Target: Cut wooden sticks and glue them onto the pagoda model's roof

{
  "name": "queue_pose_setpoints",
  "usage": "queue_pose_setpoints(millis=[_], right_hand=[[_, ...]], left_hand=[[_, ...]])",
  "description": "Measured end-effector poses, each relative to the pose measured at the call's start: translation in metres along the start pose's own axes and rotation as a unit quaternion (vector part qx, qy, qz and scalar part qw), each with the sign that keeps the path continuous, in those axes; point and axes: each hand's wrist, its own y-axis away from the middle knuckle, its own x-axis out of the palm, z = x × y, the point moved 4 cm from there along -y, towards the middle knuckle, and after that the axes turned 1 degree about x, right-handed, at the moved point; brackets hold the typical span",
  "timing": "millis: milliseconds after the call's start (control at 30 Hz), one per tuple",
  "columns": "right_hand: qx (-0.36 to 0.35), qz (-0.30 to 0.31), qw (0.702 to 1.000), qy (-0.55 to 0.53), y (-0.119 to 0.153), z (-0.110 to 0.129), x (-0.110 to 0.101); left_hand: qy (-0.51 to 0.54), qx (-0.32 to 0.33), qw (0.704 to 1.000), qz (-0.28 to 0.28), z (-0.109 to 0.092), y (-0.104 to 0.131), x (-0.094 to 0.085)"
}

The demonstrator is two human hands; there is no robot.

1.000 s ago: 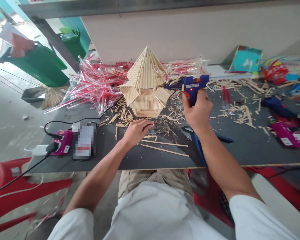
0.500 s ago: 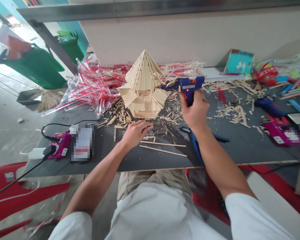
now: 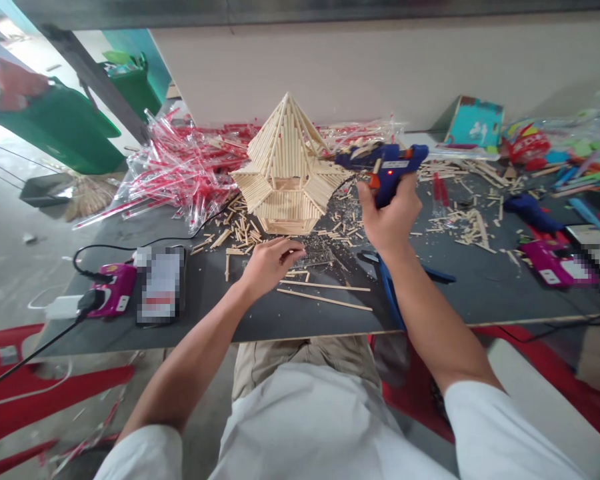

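A small house-like model of pale wooden sticks (image 3: 289,170) with a pointed roof stands upright on the grey table (image 3: 280,323). To its right, my right hand (image 3: 393,213) is wrapped round a blue glue gun (image 3: 405,160) with a red light lit; its nozzle points left, beside the model. My left hand (image 3: 275,263) is low over the table in front of the model, fingers curled together; whether anything is between them is too small to tell. Two long thin sticks (image 3: 325,299) lie just right of that hand, near shorter bent pieces.
Plastic-wrapped red sticks (image 3: 180,170) heap at the back left. Stick scraps litter the table. Blue pliers (image 3: 391,293) lie under my right forearm. A phone (image 3: 161,287) and a purple power adapter (image 3: 114,290) are at left, another blue glue gun (image 3: 535,212) at right.
My right hand has moved the glue gun a little to the right, away from the model. My left hand stays in about the same place. The whole view has shifted slightly.
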Motion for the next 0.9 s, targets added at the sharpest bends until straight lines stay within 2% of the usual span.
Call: queue_pose_setpoints(millis=[67,167,267,333,400,433,467,533,600,633,700,767,833,900], right_hand=[[0.023,-0.013,1.000,-0.008,-0.004,-0.008,-0.003],[0.062,-0.008,0.998,0.005,-0.012,-0.038,-0.003],[0.127,0.055,0.989,0.049,-0.016,-0.088,0.005],[0.137,0.121,0.979,0.091,-0.017,-0.116,0.012],[0.118,0.158,0.972,0.130,-0.017,-0.130,0.014],[0.106,0.150,0.973,0.139,-0.019,-0.129,0.011],[0.092,0.128,0.978,0.136,-0.020,-0.123,0.005],[0.057,0.077,0.992,0.079,-0.023,-0.094,-0.012],[-0.002,0.097,0.994,-0.040,-0.022,-0.048,-0.027],[-0.045,0.128,0.986,-0.096,-0.018,-0.021,-0.034],[-0.162,0.219,0.949,-0.160,-0.004,0.032,-0.042],[-0.276,0.324,0.881,-0.208,0.018,0.072,-0.041],[-0.318,0.375,0.837,-0.240,0.035,0.091,-0.035],[-0.321,0.381,0.825,-0.267,0.044,0.096,-0.026]], left_hand=[[0.100,-0.077,0.992,0.010,0.005,0.000,0.003],[0.271,-0.182,0.945,0.030,0.010,0.001,0.010],[0.361,-0.216,0.907,0.030,0.010,-0.001,0.012],[0.391,-0.231,0.890,0.036,0.009,-0.002,0.011],[0.409,-0.249,0.876,0.050,0.008,-0.003,0.010],[0.415,-0.257,0.870,0.059,0.008,-0.003,0.010],[0.421,-0.264,0.865,0.067,0.008,-0.003,0.010],[0.437,-0.272,0.854,0.077,0.007,-0.003,0.009],[0.459,-0.278,0.839,0.088,0.006,-0.002,0.010],[0.471,-0.281,0.831,0.094,0.006,-0.002,0.010],[0.491,-0.288,0.816,0.103,0.004,-0.001,0.009],[0.503,-0.290,0.807,0.106,0.004,0.000,0.007],[0.510,-0.285,0.804,0.110,0.004,0.000,0.004],[0.512,-0.277,0.805,0.115,0.005,0.000,0.001]])
